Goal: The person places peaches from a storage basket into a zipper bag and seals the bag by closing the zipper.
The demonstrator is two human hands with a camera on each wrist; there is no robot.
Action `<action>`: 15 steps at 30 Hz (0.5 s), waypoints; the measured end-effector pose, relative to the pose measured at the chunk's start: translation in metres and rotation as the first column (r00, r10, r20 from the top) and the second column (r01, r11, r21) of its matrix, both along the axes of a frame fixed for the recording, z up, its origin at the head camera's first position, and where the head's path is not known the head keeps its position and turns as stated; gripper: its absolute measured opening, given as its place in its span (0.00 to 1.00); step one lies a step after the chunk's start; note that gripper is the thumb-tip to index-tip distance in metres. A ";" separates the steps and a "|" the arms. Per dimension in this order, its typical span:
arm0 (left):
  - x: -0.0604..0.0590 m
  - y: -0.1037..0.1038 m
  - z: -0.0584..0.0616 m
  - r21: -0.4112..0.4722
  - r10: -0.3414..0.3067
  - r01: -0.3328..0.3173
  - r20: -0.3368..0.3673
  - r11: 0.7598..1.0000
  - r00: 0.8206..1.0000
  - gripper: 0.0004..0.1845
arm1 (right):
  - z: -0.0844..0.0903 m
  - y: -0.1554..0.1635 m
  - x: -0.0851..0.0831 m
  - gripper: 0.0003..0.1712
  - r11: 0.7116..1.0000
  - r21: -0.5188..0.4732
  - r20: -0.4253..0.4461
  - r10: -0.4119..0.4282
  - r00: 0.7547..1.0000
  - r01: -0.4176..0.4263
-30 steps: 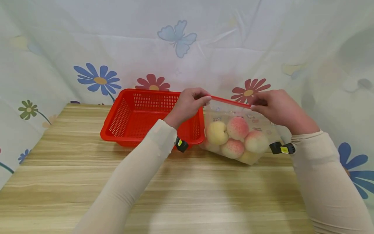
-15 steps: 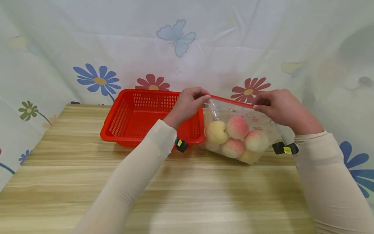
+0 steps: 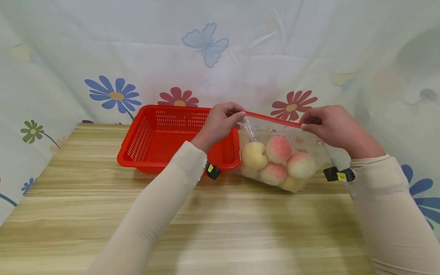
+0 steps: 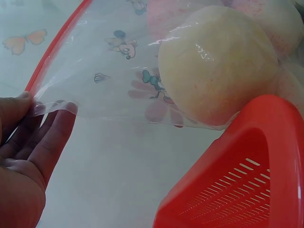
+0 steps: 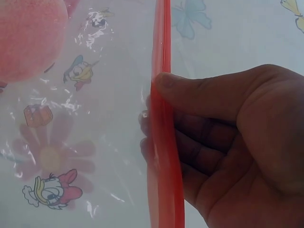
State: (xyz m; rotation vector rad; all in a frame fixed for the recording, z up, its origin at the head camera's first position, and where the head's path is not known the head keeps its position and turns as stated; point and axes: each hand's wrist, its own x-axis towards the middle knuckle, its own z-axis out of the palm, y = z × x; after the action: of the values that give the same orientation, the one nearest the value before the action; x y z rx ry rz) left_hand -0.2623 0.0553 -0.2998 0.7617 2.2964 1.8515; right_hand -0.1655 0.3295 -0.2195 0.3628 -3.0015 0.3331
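Right wrist view alone shows cartoon prints on the bag (image 3: 278,152). Left hand (image 3: 220,124) and right hand (image 3: 331,128) pinch its red strip (image 3: 273,119) ends.

Head view: clear zip bag (image 3: 280,160) stands on the wooden table (image 3: 220,229) at about 2 o'clock from frame centre, its base on the tabletop. Red zip strip (image 3: 273,119) runs along the top edge. Left hand (image 3: 220,124) pinches the strip's 9 o'clock end, right hand (image 3: 335,128) pinches the 3 o'clock end. Inside are peaches (image 3: 278,162), pink and yellow, piled together. Red basket (image 3: 178,137) sits at the bag's 9 o'clock, just beside it. Flower-print cloth (image 3: 206,57) hangs at 12 o'clock.
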 end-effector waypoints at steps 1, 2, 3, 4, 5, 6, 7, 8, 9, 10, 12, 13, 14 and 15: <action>0.000 0.000 0.000 0.000 0.000 0.000 0.001 1.000 1.000 0.09 | 0.000 0.001 0.000 0.09 1.000 -0.002 0.002 -0.001 1.000 0.001; 0.000 0.000 -0.001 0.002 -0.001 0.001 0.000 1.000 1.000 0.08 | 0.000 0.001 0.001 0.10 1.000 -0.002 0.004 -0.003 1.000 0.003; 0.000 0.000 -0.001 0.004 -0.004 0.004 0.000 1.000 1.000 0.08 | 0.000 0.002 0.001 0.10 1.000 -0.002 0.006 -0.005 1.000 0.005; 0.000 0.000 -0.001 0.005 -0.006 0.006 0.000 1.000 1.000 0.08 | 0.000 0.003 0.001 0.10 1.000 -0.002 0.009 -0.007 1.000 0.007; -0.001 0.000 -0.002 0.005 -0.008 0.008 0.000 1.000 1.000 0.08 | 0.000 0.004 0.002 0.10 1.000 -0.004 0.014 -0.011 1.000 0.011; -0.001 0.000 -0.002 0.006 -0.010 0.010 -0.002 1.000 1.000 0.08 | 0.000 0.004 0.002 0.11 1.000 -0.004 0.017 -0.015 1.000 0.015; -0.001 0.000 -0.002 0.007 -0.012 0.012 -0.006 1.000 1.000 0.08 | 0.000 0.005 0.002 0.11 1.000 -0.005 0.019 -0.017 1.000 0.017; -0.001 0.000 -0.003 0.007 -0.015 0.016 -0.008 1.000 1.000 0.08 | 0.000 0.006 0.002 0.11 1.000 -0.007 0.020 -0.019 1.000 0.020; -0.001 0.000 -0.003 0.008 -0.018 0.018 -0.009 1.000 1.000 0.08 | 0.000 0.007 0.003 0.11 1.000 -0.007 0.020 -0.021 1.000 0.021; -0.001 0.000 -0.003 0.008 -0.018 0.018 -0.013 1.000 1.000 0.08 | 0.000 0.007 0.003 0.11 1.000 -0.008 0.019 -0.021 1.000 0.021; -0.001 0.000 -0.004 0.009 -0.018 0.019 -0.016 1.000 1.000 0.08 | 0.000 0.009 0.004 0.10 1.000 -0.007 0.014 -0.017 1.000 0.017; -0.001 -0.001 -0.004 0.009 -0.018 0.018 -0.018 1.000 1.000 0.08 | 0.001 0.009 0.004 0.10 1.000 -0.008 0.012 -0.015 1.000 0.015; -0.001 -0.001 -0.004 0.009 -0.017 0.017 -0.020 1.000 1.000 0.08 | 0.001 0.010 0.004 0.10 1.000 -0.006 0.010 -0.014 1.000 0.014; -0.001 -0.001 -0.004 0.009 -0.016 0.016 -0.021 1.000 1.000 0.08 | 0.001 0.010 0.005 0.10 1.000 -0.006 0.010 -0.015 1.000 0.015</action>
State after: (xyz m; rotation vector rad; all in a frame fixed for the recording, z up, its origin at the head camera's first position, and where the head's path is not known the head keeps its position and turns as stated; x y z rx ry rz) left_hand -0.2636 0.0548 -0.3038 0.8021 2.2890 1.8574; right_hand -0.1606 0.3399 -0.2187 0.3387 -3.0109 0.3443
